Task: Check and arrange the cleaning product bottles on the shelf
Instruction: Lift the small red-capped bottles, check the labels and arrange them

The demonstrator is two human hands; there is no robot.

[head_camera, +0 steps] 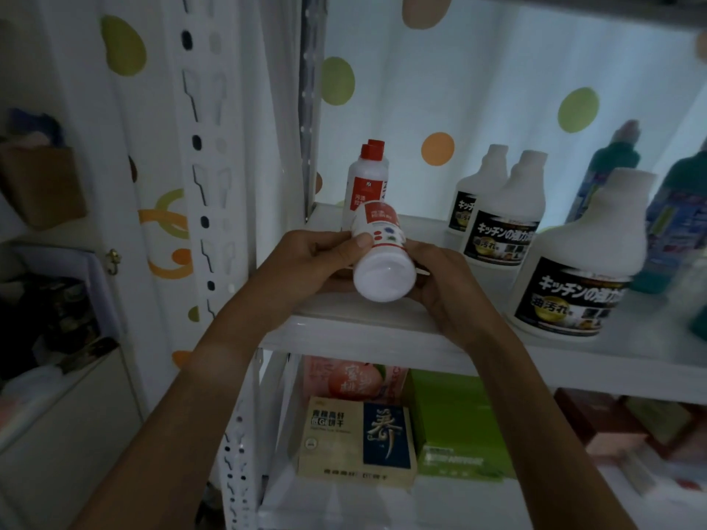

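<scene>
Both hands are clamped on one small white bottle with a red label [382,250], held tipped over so its flat base faces the camera, just above the front edge of the white shelf [382,330]. The left hand [306,262] grips from 9 o'clock, thumb lying across the label; the right hand [440,277] wraps it from 3 o'clock, its fingers mostly hidden behind the body. The cap end points away toward 12 o'clock and can't be seen.

Looks like the checking step: label turned up for reading, bottle not yet put back.

At 12 o'clock from the held bottle two red-capped bottles [365,181] of the same kind stand upright at the shelf's left end. From 2 to 3 o'clock stands a row of three big white bottles with black Japanese labels [574,269], one behind the other. At far 3 o'clock stand teal-blue bottles [677,223], blurred. The lower shelf at 6 o'clock carries a biscuit box [355,441] and a green box [455,430].

Handling guess: small rigid plastic, light, smooth, likely a bit slippery on the glossy label. It's not fragile, but can leak if the cap is loose while tipped. Best hold is around the mid-body, then base down. The narrow base means it could topple or knock its neighbours, so set it in front of the red-capped pair with a clear gap.
</scene>
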